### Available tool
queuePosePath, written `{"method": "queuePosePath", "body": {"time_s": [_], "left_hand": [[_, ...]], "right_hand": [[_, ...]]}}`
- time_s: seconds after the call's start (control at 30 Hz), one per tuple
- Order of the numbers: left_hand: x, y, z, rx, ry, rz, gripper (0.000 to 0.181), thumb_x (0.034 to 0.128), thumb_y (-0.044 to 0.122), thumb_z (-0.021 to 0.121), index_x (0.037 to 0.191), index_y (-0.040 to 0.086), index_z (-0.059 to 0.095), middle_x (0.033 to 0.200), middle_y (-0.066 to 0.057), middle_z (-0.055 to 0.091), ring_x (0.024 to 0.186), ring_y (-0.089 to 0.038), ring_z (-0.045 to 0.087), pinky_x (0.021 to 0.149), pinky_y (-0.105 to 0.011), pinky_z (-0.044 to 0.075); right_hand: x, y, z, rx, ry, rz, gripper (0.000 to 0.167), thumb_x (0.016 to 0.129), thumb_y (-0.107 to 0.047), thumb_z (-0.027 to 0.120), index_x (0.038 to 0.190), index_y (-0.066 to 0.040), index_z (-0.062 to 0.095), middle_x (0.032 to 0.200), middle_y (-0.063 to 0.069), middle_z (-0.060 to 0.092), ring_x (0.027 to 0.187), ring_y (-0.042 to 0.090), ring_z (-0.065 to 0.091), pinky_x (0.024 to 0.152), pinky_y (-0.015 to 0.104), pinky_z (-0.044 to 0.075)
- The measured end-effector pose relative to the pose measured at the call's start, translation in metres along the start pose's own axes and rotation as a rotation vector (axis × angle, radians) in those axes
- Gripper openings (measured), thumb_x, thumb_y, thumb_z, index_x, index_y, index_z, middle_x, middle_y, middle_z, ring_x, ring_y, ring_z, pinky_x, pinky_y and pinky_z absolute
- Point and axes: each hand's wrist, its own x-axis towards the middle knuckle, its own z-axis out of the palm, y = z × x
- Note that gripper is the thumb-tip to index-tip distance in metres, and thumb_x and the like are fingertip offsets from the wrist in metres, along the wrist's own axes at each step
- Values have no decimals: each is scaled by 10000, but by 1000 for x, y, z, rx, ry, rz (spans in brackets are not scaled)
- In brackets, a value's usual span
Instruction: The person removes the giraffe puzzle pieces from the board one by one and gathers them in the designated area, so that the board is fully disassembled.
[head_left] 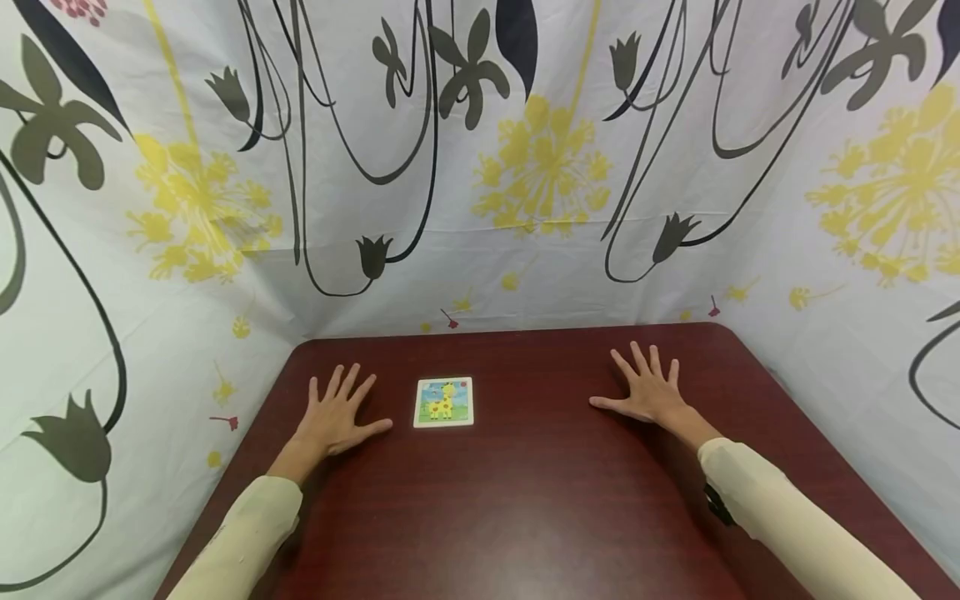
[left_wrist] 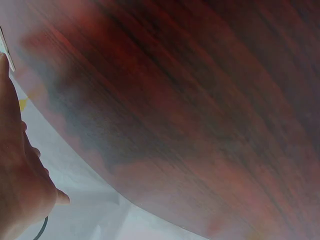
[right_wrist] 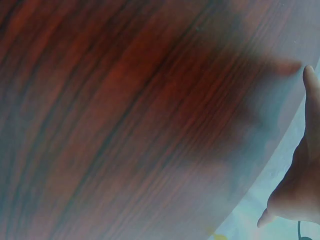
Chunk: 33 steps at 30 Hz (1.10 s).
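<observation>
A square, white-edged picture puzzle or card [head_left: 443, 402] with a yellow giraffe on a blue and green ground lies flat on the dark red table. To its left, my left hand [head_left: 335, 419] is spread with straight fingers, the thumb pointing toward the picture but apart from it. Well to the right of the picture my right hand [head_left: 647, 392] is spread the same way, holding nothing. In the left wrist view the left hand [left_wrist: 22, 165] shows at the left edge, with a corner of the picture [left_wrist: 6, 50] above. The right wrist view shows the right hand [right_wrist: 302, 170] at its edge.
The glossy wood-grain table [head_left: 510, 517] has rounded far corners. A white cloth [head_left: 465, 283] printed with yellow, grey and red flowers hangs behind it and along both sides. A dark band [head_left: 718, 505] shows at the right sleeve.
</observation>
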Motion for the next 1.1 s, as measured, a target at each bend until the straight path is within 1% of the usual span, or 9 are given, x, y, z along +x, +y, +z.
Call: {"method": "queuePosePath", "body": {"time_s": [0.2, 0.4, 0.53, 0.67, 0.8, 0.93, 1.1], "left_hand": [[0, 1, 3, 0, -3, 8, 992, 892, 783, 568, 1628, 151, 357, 1693, -212, 212, 1558, -463, 135, 1152, -762, 52], [-2, 0, 7, 23, -7, 7, 974, 899, 786, 555, 1627, 168, 364, 1692, -202, 225, 1556, -459, 152, 1153, -760, 75], [-2, 3, 6, 10, -19, 13, 947, 918, 762, 552, 1627, 162, 364, 1693, -201, 226, 1554, -466, 153, 1149, -768, 69], [-2, 7, 4, -29, -22, 35, 903, 945, 712, 562, 1622, 145, 370, 1689, -205, 234, 1550, -475, 154, 1144, -773, 61], [0, 11, 4, -56, -16, 63, 859, 962, 658, 586, 1617, 140, 382, 1685, -199, 249, 1546, -478, 170, 1141, -776, 76], [5, 14, 7, -63, -28, 86, 822, 987, 645, 558, 1619, 152, 378, 1689, -175, 254, 1551, -461, 170, 1147, -769, 88], [10, 20, 5, -89, -46, 111, 770, 1011, 613, 549, 1610, 153, 399, 1687, -149, 279, 1552, -446, 186, 1151, -763, 109]], "right_hand": [[0, 0, 2, 20, 5, 4, 1122, 841, -770, 660, 1660, -134, 230, 1704, 263, 46, 1533, 556, -41, 1118, 786, -64], [0, 0, 2, 25, 6, -3, 1130, 830, -790, 649, 1655, -130, 248, 1707, 254, 46, 1535, 552, -38, 1124, 780, -59], [2, 2, 4, 29, 9, -9, 1131, 830, -798, 641, 1655, -131, 248, 1705, 258, 57, 1532, 559, -26, 1126, 781, -42], [5, 1, 7, 31, 9, -17, 1129, 833, -801, 637, 1660, -142, 239, 1706, 254, 57, 1531, 561, -26, 1130, 780, -12], [7, -4, 7, 24, -10, -23, 1133, 838, -809, 622, 1664, -144, 224, 1711, 247, 38, 1533, 555, -41, 1136, 775, -12], [8, -13, 5, 17, -28, -29, 1138, 841, -810, 620, 1662, -129, 225, 1708, 256, 44, 1534, 554, -39, 1142, 768, -19], [11, -25, 4, 31, -30, -54, 1125, 850, -788, 633, 1663, -127, 222, 1708, 257, 34, 1534, 555, -37, 1146, 763, -27]]}}
